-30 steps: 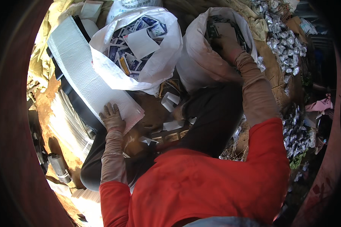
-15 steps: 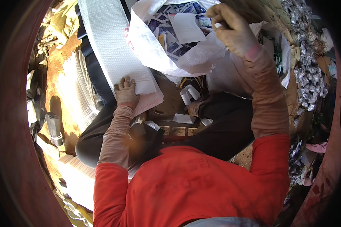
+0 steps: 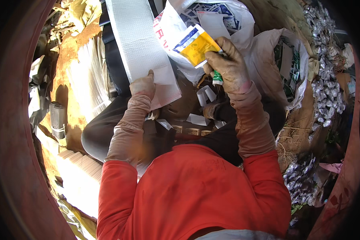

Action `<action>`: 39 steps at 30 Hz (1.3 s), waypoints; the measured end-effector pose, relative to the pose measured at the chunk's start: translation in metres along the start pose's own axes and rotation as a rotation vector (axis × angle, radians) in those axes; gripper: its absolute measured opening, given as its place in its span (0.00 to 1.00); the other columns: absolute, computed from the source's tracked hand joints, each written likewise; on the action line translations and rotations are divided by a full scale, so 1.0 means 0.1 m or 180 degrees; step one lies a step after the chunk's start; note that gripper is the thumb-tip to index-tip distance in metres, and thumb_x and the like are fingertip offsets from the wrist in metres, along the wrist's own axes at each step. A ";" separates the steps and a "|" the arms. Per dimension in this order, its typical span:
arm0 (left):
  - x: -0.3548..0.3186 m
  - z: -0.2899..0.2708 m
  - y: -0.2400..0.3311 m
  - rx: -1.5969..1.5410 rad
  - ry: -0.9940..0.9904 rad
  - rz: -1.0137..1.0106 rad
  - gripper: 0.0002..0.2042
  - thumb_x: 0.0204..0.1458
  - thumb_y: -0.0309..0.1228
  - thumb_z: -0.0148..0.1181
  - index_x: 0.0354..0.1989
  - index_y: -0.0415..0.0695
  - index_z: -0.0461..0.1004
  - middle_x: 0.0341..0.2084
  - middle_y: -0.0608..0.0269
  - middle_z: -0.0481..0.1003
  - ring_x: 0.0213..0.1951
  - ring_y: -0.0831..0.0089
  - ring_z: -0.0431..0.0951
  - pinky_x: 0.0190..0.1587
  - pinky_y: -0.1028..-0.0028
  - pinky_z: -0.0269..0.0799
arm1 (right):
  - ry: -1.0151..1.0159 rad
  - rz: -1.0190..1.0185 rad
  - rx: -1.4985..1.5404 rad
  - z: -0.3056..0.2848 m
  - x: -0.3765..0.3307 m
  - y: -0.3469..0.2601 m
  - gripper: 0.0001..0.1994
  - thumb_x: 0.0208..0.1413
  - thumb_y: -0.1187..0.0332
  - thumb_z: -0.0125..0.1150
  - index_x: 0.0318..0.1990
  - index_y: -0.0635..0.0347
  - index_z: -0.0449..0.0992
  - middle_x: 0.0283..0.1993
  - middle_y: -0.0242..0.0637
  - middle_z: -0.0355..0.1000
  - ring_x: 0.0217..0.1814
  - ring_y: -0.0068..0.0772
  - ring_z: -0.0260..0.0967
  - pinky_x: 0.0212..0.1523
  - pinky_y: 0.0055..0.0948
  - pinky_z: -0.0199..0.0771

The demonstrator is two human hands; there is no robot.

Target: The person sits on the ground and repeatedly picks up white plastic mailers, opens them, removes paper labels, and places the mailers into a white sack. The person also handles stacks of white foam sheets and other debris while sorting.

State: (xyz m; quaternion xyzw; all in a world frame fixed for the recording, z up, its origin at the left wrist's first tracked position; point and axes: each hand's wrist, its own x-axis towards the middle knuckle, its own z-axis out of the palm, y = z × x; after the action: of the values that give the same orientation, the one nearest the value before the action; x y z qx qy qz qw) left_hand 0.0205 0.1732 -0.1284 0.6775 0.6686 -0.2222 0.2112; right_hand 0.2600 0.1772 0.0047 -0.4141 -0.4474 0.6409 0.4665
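The gloved right hand (image 3: 228, 66) has its fingers clamped on a yellow, blue and white flat packet (image 3: 194, 46) held above the open white sack of packets (image 3: 244, 18), seemingly mid-sorting, while the left hand (image 3: 143, 85) presses flat, gripping nothing, on the white padded sheet (image 3: 138, 40)

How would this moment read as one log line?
left hand: on white sheet | right hand: holds yellow packet | white bag: open

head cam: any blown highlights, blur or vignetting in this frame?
Head view: hard sunlight blows out the paper stacks at left; a dark fisheye rim cuts off both sides and bends edges; the right hand with its yellow packet is sharp; the left hand on the white padded sheet is slightly soft.
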 end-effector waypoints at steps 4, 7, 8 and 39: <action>-0.33 -0.35 0.17 -0.0316 0.0234 -0.0138 0.26 0.57 0.37 0.44 0.66 0.66 0.54 0.42 0.56 0.77 0.44 0.58 0.78 0.46 0.61 0.73 | -0.0988 0.0807 -0.3565 0.62 -0.33 0.81 0.14 0.50 0.68 0.57 0.45 0.57 0.71 0.38 0.51 0.74 0.41 0.50 0.74 0.41 0.42 0.73; -0.71 -0.34 0.24 -0.0196 0.0574 0.0172 0.26 0.56 0.37 0.45 0.66 0.67 0.55 0.41 0.54 0.77 0.44 0.57 0.78 0.47 0.61 0.72 | -0.0394 0.0837 -0.3180 0.82 -0.21 1.28 0.12 0.51 0.65 0.57 0.42 0.58 0.74 0.38 0.48 0.75 0.43 0.51 0.73 0.44 0.42 0.72; -0.79 -0.35 0.23 -0.0275 0.0699 0.0134 0.26 0.56 0.38 0.45 0.66 0.67 0.55 0.40 0.53 0.77 0.43 0.57 0.78 0.46 0.61 0.72 | -0.0062 0.1024 -0.2742 0.87 -0.20 1.37 0.12 0.51 0.64 0.56 0.40 0.60 0.74 0.37 0.49 0.74 0.41 0.52 0.73 0.43 0.42 0.73; -0.52 -0.32 0.54 -0.0344 0.2038 0.0261 0.18 0.62 0.34 0.45 0.55 0.36 0.68 0.42 0.47 0.76 0.41 0.61 0.78 0.44 0.67 0.71 | 0.4209 0.2894 -0.2602 -5.71 -4.64 2.19 0.42 0.47 0.58 0.62 0.68 0.57 0.46 0.61 0.59 0.62 0.64 0.60 0.58 0.64 0.43 0.57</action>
State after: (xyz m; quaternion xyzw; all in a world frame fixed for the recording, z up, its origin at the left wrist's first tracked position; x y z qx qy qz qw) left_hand 0.0747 0.1485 -0.0722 0.7271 0.6841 0.0466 0.0346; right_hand 0.8546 -0.2011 -0.2993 -0.9689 -0.0736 0.1852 0.1464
